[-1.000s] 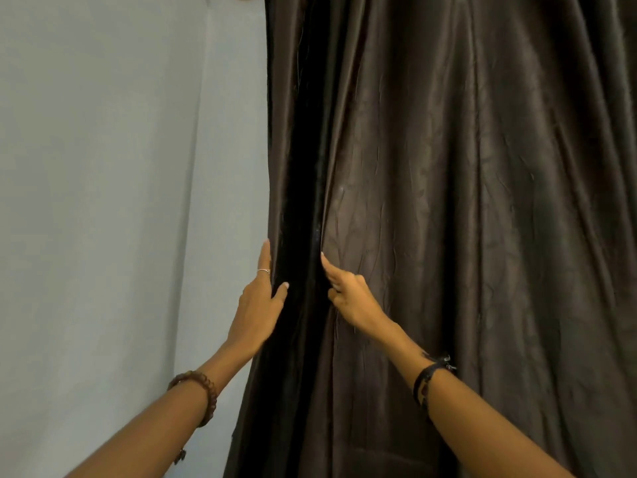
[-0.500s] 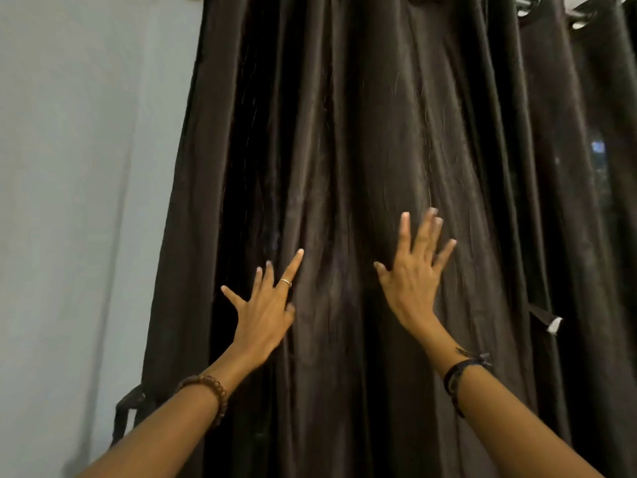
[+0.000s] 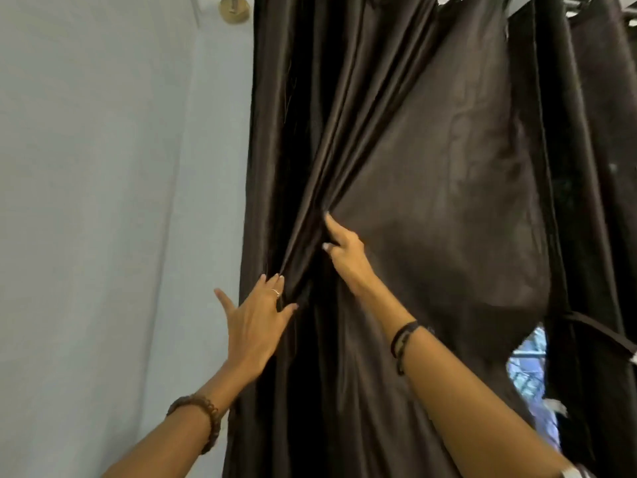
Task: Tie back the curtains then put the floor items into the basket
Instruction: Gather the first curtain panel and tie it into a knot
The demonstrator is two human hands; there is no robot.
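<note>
Where pale wall [image 3: 103,201] meets dark curtain [image 3: 431,167].

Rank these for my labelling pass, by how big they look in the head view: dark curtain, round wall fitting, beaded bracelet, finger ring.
1. dark curtain
2. beaded bracelet, though it sits nearer the camera
3. round wall fitting, partly cut off, so close to the bracelet
4. finger ring

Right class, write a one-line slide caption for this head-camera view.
Right hand pinches a fold of the dark curtain toward the wall while the open left hand gathers it.
</note>
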